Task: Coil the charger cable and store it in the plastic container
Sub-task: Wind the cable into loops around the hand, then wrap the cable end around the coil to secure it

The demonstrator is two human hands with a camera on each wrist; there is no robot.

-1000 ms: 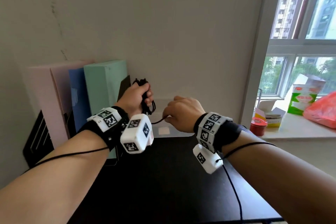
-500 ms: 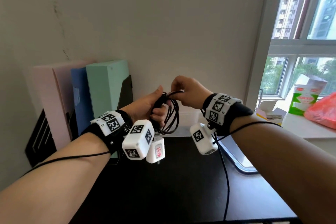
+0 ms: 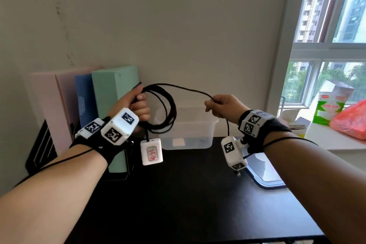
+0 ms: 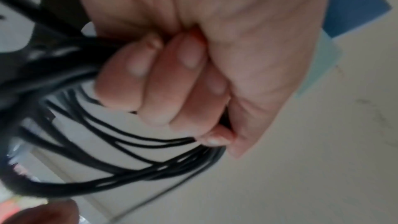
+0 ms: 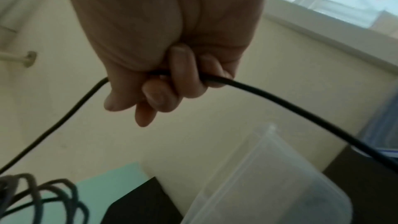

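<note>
My left hand (image 3: 138, 108) grips several loops of the black charger cable (image 3: 170, 113) in a fist above the black desk; the left wrist view shows the fingers (image 4: 163, 81) curled round the bundle (image 4: 120, 164). A white charger block (image 3: 151, 151) dangles from the coil. A free strand arcs rightward to my right hand (image 3: 221, 106), which pinches it; the tail hangs down below that hand. The right wrist view shows the cable (image 5: 280, 101) passing through the curled fingers (image 5: 183, 74). The clear plastic container (image 3: 208, 123) stands open against the wall, behind and between both hands.
Pastel foam blocks (image 3: 111, 93) stand upright at the left against the wall. The container's lid (image 3: 265, 172) lies on the desk (image 3: 188, 194) at the right. A green-white carton (image 3: 328, 109) and a red bag (image 3: 352, 123) sit on the windowsill.
The hands have drawn apart: my right hand moved right and pulled a strand out from the coil. The left hand rose slightly with the bundle, and the charger block swings below it.
</note>
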